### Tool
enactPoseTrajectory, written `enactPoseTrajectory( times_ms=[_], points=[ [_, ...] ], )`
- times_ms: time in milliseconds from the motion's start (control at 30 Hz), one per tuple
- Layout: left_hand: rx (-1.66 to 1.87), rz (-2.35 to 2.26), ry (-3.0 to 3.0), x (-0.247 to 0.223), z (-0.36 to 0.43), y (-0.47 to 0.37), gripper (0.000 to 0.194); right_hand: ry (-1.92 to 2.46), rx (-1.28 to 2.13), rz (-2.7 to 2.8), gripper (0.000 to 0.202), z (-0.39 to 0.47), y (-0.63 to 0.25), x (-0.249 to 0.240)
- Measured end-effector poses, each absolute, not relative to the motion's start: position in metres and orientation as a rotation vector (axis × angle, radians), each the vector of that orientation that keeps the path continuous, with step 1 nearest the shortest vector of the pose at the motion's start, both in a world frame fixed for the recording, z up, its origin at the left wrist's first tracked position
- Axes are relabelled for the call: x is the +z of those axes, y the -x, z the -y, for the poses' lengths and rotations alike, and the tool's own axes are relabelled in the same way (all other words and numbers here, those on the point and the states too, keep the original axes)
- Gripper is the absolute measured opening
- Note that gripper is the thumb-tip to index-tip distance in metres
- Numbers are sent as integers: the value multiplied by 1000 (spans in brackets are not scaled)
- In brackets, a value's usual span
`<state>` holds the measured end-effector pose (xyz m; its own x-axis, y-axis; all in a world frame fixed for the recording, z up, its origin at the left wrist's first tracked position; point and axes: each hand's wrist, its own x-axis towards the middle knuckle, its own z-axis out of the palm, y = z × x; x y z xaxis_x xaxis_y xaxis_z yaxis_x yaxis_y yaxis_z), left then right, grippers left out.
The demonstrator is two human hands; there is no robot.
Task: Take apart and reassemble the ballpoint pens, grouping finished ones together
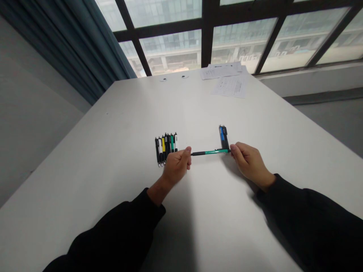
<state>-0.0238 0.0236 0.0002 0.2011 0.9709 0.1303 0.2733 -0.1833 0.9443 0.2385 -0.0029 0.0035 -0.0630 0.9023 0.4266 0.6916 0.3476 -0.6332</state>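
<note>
Holding a green and black pen [210,152] crosswise over the white worktop [181,113], pinched at its black end in the left hand [178,163] and at its green end in the right hand [248,160]. Partly covering a row of pens [163,145] with the left hand; with the right, near two side-by-side pens [223,136].

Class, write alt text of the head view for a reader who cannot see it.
Two hands, left and right, hold a green-and-black pen by its ends above a white table. A row of pens lies to the left, a smaller group to the right, papers near the window.
</note>
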Motion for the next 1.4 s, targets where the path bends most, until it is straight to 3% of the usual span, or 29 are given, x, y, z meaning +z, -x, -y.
enactPoseTrajectory(
  times_ms=[700,1033,1167,1400],
  points=[
    [118,-441,-1193,12,-4,5,44,1302,652,1677,37,12,-231,5],
    [601,-601,-1174,3,-10,-2,31,1262,773,1766,41,25,-222,4],
    [846,-681,-1239,2,-13,-2,24,1206,1042,1777,35,33,-209,9],
    [815,-845,-1439,9,-3,-1,26,1190,1351,1609,41,38,-204,11]
  ],
)
